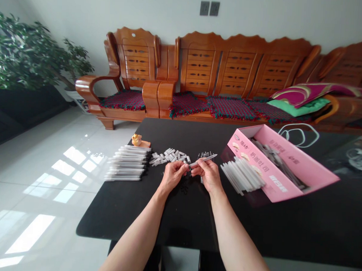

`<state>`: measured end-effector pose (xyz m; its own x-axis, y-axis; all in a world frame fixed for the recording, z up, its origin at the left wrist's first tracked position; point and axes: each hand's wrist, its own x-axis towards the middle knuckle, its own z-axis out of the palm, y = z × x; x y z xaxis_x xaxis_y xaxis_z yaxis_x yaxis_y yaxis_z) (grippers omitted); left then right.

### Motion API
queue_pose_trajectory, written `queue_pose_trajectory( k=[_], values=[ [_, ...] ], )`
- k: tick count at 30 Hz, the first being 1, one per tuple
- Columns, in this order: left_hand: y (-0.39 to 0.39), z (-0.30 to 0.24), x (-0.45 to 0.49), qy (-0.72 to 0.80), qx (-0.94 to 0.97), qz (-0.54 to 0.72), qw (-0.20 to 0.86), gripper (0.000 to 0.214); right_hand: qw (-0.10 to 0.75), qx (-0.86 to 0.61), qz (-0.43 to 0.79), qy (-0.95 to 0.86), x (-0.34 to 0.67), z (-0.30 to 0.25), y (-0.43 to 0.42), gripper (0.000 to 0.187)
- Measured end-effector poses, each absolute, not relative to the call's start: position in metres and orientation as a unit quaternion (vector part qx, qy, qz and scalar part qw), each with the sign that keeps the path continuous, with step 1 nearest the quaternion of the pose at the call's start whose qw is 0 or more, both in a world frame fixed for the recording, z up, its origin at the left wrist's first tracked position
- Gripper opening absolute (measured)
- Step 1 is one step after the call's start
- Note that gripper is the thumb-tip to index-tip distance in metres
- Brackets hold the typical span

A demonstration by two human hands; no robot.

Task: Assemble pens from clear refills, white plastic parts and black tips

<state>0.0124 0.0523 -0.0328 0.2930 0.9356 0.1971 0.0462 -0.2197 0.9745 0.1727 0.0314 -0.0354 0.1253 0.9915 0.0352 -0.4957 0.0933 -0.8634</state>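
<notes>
My right hand point(208, 172) pinches a grey pen point(204, 158) that points up and to the right above the black table point(165, 214). My left hand point(173, 174) is closed at the pen's lower end, its fingertips touching it; what it holds there is too small to name. Just beyond the hands lies a heap of small grey caps point(168, 156). A neat stack of finished pens point(128, 163) lies to the left. A bundle of clear pen tubes point(242, 174) lies to the right of my right hand.
A pink cardboard box point(287, 172) with grey parts inside stands at the right. A small yellow figurine point(137, 140) sits behind the pen stack. A white cable loop point(298, 134) lies at the table's far side. Wooden sofas point(231, 73) and a potted plant point(28, 57) stand beyond.
</notes>
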Motion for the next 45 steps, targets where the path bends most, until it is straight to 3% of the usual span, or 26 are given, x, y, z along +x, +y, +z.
queue_pose_trajectory(
  k=[6,14,27,34,37,40,45],
  values=[
    [0.053,-0.034,0.014,0.391,0.610,0.475,0.500,0.032,0.658,-0.363,0.566,-0.339,0.173,-0.036,0.032,0.025],
    [0.051,-0.030,0.011,0.396,0.640,0.441,0.489,0.042,0.658,-0.367,0.563,-0.341,0.173,-0.039,0.033,0.028],
    [0.049,-0.029,0.014,0.371,0.622,0.443,0.528,0.036,0.655,-0.369,0.566,-0.339,0.173,-0.039,0.033,0.025],
    [0.068,-0.033,-0.002,0.315,0.367,0.619,0.619,0.023,0.676,-0.334,0.572,-0.323,0.176,-0.035,0.031,0.022],
    [0.079,-0.036,-0.014,0.271,0.275,0.677,0.626,0.031,0.649,-0.334,0.591,-0.343,0.175,-0.034,0.029,0.020],
    [0.084,-0.041,-0.019,0.271,0.248,0.679,0.636,0.041,0.620,-0.338,0.601,-0.375,0.174,-0.033,0.028,0.021],
    [0.081,-0.045,-0.013,0.282,0.255,0.648,0.660,0.037,0.601,-0.350,0.594,-0.405,0.173,-0.030,0.025,0.027]
  ],
)
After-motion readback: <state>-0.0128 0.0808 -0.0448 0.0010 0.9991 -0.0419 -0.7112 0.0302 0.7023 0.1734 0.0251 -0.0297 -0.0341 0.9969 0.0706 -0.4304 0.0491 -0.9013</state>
